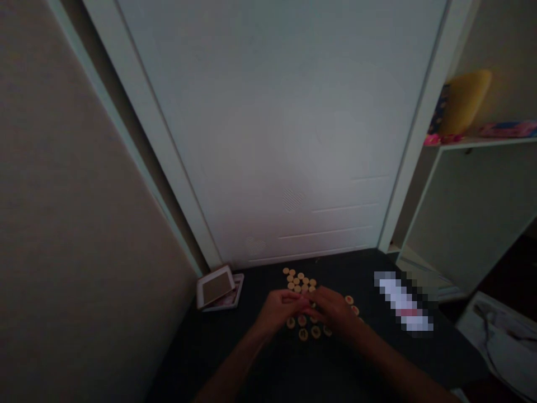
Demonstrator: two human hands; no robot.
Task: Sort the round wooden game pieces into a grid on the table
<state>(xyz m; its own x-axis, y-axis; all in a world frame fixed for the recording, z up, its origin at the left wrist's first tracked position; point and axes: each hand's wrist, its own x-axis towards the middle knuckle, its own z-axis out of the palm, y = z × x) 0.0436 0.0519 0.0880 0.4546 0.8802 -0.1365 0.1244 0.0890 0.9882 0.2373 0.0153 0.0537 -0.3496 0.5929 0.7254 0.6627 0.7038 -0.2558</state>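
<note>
Several round wooden Chinese chess pieces (303, 334) lie on a dark table, some marked in red and some in black. My left hand (277, 311) reaches in over them from the lower left, fingers bent and closed. From the right, my right hand (333, 307) meets it, its fingers curled down so that the fingertips of both hands touch. What lies between the fingertips is too dark and small to make out. Beyond the hands is a cluster of plain-looking round pieces (301, 276). A few red-marked pieces (349, 300) sit to the right of my right hand.
A shallow open box and lid (216, 287) rest at the table's left edge. A blurred-out white item (403, 302) lies on the right of the dark tabletop (251, 369). A white panel (272, 140) stands behind, a wall at left, and a shelf (482, 141) at right.
</note>
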